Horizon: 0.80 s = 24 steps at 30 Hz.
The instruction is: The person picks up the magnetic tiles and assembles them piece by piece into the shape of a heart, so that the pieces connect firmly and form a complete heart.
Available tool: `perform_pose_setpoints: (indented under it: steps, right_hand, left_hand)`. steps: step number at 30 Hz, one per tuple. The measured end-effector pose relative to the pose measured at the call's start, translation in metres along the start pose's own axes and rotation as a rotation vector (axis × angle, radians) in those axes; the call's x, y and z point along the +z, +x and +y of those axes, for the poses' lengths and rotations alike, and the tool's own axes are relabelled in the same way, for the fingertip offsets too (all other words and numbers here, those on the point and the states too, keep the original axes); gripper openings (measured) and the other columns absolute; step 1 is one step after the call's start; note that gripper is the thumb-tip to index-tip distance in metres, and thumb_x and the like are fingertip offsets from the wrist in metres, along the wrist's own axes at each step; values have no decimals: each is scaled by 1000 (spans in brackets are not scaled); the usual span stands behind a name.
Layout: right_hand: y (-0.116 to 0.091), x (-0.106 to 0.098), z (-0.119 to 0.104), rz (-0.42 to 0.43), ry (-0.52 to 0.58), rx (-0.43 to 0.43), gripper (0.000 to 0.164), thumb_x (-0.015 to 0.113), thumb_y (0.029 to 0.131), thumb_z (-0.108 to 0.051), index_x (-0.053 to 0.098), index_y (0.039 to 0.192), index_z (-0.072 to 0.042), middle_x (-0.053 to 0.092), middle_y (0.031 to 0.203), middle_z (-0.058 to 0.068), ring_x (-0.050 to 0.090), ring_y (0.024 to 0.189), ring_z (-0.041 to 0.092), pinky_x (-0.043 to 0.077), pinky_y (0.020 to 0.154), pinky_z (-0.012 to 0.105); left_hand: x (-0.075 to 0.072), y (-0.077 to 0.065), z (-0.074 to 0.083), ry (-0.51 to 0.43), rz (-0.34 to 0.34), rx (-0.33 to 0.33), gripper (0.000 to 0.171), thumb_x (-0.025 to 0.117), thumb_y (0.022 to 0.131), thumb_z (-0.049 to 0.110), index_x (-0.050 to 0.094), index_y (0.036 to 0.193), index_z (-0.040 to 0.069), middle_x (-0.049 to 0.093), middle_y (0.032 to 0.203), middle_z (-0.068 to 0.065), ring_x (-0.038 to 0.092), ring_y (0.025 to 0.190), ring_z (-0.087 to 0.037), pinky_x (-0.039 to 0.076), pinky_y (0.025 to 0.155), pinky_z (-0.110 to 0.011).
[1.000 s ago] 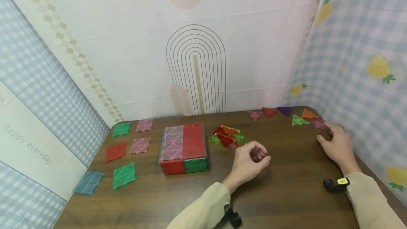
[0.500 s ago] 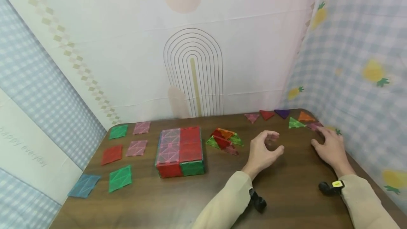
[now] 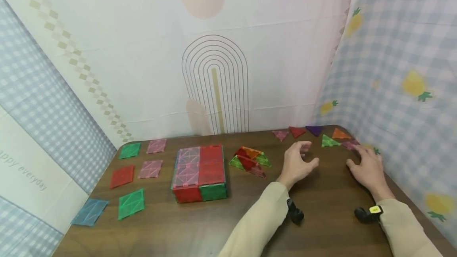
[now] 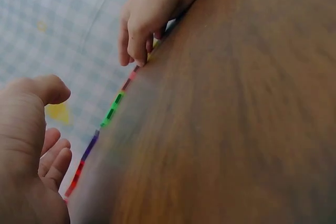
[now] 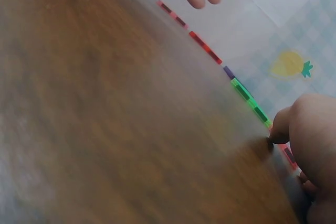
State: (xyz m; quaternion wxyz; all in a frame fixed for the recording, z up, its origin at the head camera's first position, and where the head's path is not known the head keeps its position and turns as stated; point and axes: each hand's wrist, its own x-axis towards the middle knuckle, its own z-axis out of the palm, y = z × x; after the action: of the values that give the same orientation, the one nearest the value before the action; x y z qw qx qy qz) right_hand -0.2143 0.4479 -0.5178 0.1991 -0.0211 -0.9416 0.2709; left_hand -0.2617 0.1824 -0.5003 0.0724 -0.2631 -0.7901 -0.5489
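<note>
My left hand hovers over the table with fingers loosely bent and nothing between them. My right hand is low at the right side, its fingertips on or beside a pink triangular magnetic tile, which they partly cover. Close by lie a green triangle tile and an orange one. Farther left along the back edge are purple, red and pink triangle tiles. In the right wrist view, the green tile lies flat near the right thumb.
A box built of magnetic tiles stands left of centre. Beside it, several triangle tiles lean together in a small cluster. Loose square tiles, such as a green one and a blue one, lie at the left. Patterned cloth hangs behind the table.
My left hand has moved right and away from the tile cluster, nearer the right hand. The right hand stays at the pink triangle tile. The head view has shifted slightly.
</note>
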Motion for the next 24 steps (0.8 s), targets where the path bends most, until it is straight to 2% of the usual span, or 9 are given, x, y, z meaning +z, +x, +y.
perform_pose_setpoints:
  steps: [7, 12, 15, 20, 24]
  right_hand:
    - [-3, -1, -4, 2, 1, 22, 61, 64, 106, -12, 45, 158, 13, 40, 153, 48, 33, 137, 69, 27, 107, 81]
    - [-1, -7, -4, 6, 7, 35, 61, 64, 106, -12, 45, 158, 13, 39, 153, 49, 32, 136, 70, 27, 106, 82]
    - [0, -8, -1, 23, 1, 23, 61, 65, 105, -10, 46, 157, 14, 40, 151, 50, 33, 136, 70, 26, 108, 82]
    - [-1, -4, -1, 8, -9, 33, 62, 65, 106, -12, 45, 158, 14, 41, 151, 50, 33, 137, 69, 26, 110, 81]
    - [-1, -4, -5, -10, 1, 64, 62, 62, 108, -14, 42, 160, 14, 38, 153, 49, 31, 137, 70, 28, 107, 82]
  left_hand:
    - [7, 13, 5, 58, -40, -16, 59, 91, 93, 20, 67, 146, 10, 72, 140, -10, 70, 127, -16, 52, 100, -12]
    - [27, 26, 7, 108, -61, -44, 62, 91, 93, 24, 67, 149, 12, 70, 141, 0, 68, 127, -13, 51, 98, -11]
    - [39, 30, 8, 149, -90, -48, 63, 89, 95, 29, 65, 151, 15, 68, 144, 3, 65, 131, -10, 52, 104, -15]
    - [51, 29, 7, 310, -200, -67, 71, 84, 99, 40, 55, 162, 23, 56, 162, 9, 53, 148, -9, 48, 118, -25]
    - [54, 30, 6, 461, -283, -61, 76, 78, 103, 49, 46, 169, 30, 43, 173, 16, 41, 158, -7, 42, 125, -27]
